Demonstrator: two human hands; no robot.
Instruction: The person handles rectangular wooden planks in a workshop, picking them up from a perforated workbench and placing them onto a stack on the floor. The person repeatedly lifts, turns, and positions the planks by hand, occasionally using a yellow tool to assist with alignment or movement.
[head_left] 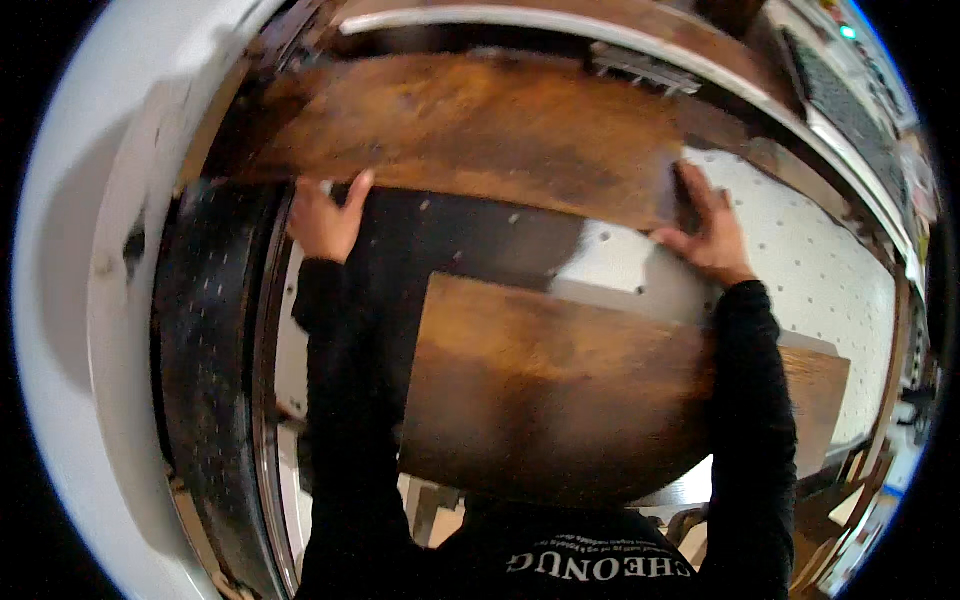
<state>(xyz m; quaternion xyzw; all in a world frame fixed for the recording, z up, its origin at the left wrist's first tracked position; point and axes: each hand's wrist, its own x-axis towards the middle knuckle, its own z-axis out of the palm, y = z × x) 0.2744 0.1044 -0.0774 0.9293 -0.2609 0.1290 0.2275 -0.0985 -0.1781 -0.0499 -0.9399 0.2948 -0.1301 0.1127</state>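
A long brown wood-grain board (pixel 480 130) lies across the far part of the work surface. My left hand (pixel 328 218) is at its near edge toward the left, thumb raised against the edge and the other fingers bent, partly hidden. At the board's right end, my right hand (pixel 712 225) holds the corner, with the thumb on the near side and the fingers round the end. Closer to me, a second wood-grain board (pixel 560 400) lies below my arms, its right part covered by my right sleeve. Some blur softens the hands and boards.
White perforated surface (pixel 830 270) shows at the right, and a dark dotted panel (pixel 450 225) between the boards. A dark speckled rail (pixel 215 370) runs along the left beside a white wall (pixel 75 250). A pale bar (pixel 520 20) crosses the far side; a keyboard (pixel 835 95) sits far right.
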